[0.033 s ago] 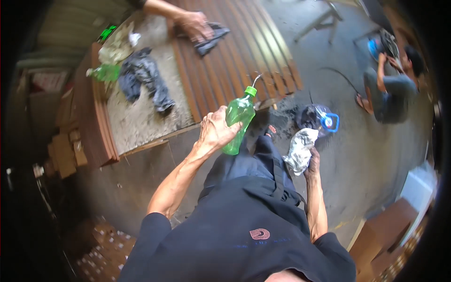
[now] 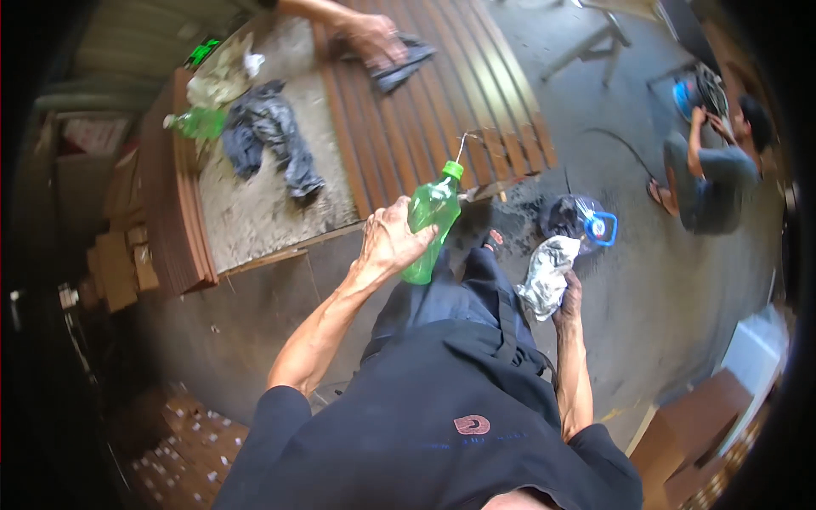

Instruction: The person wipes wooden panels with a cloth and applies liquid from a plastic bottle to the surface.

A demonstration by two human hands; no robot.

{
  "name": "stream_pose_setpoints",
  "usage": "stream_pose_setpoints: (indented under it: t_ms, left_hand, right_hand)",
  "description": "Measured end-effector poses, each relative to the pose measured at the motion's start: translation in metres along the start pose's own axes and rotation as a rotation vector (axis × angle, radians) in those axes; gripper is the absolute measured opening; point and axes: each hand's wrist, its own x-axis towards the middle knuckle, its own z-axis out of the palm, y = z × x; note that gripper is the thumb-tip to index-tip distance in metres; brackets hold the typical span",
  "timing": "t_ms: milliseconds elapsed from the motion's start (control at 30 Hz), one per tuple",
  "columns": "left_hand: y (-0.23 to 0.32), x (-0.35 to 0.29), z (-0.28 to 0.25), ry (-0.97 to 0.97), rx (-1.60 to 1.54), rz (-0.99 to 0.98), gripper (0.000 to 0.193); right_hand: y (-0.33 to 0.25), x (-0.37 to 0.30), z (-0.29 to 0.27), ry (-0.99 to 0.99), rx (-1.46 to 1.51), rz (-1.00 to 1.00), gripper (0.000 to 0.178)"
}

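My left hand (image 2: 393,240) is wrapped round a clear green plastic bottle (image 2: 432,223) with a green cap, tilted toward the brown slatted panels (image 2: 408,110). From the cap a thin whitish line (image 2: 461,146) reaches to the panels' near edge; whether it is liquid or a strand, I cannot tell. Low on my right side, my right hand (image 2: 571,296) grips a crumpled whitish-grey cloth (image 2: 548,272). Across the panels, another person's hand (image 2: 376,41) presses a dark grey rag (image 2: 404,64) onto the slats.
Left of the panels, a worn board (image 2: 293,229) bears dark cloths (image 2: 272,127) and a second green bottle (image 2: 197,124). On the floor to the right stands a large clear jug (image 2: 571,217) with a blue handle. A crouching person (image 2: 714,183) is farther right.
The whole view has shifted slightly, so the panels sit a little farther right. The other person's hand and rag have slid slightly right over the slats. My hands keep their holds.
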Motion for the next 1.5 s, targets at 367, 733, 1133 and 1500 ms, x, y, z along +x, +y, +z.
stream_pose_setpoints:
  t_ms: [367,733,1133,1500]
  left_hand:
    - [-0.091,-0.07,-0.034,0.12,-0.026,-0.14,0.057]
    - [-0.176,-0.048,-0.071,1.008,-0.442,0.02,0.052]
    - [-0.26,0.035,-0.072,1.193,-0.586,-0.18,0.077]
    - [-0.104,0.081,0.045,0.844,0.027,0.239,0.052]
  right_hand:
    - [-0.027,0.01,0.074,-0.125,-0.217,-0.153,0.048]
    - [-0.036,0.09,0.22,0.11,-1.702,-1.351,0.038]
    - [-0.023,0.128,0.298,-0.222,-1.924,-1.323,0.045]
    - [-0.018,0.119,0.321,-0.413,-2.006,-1.198,0.033]
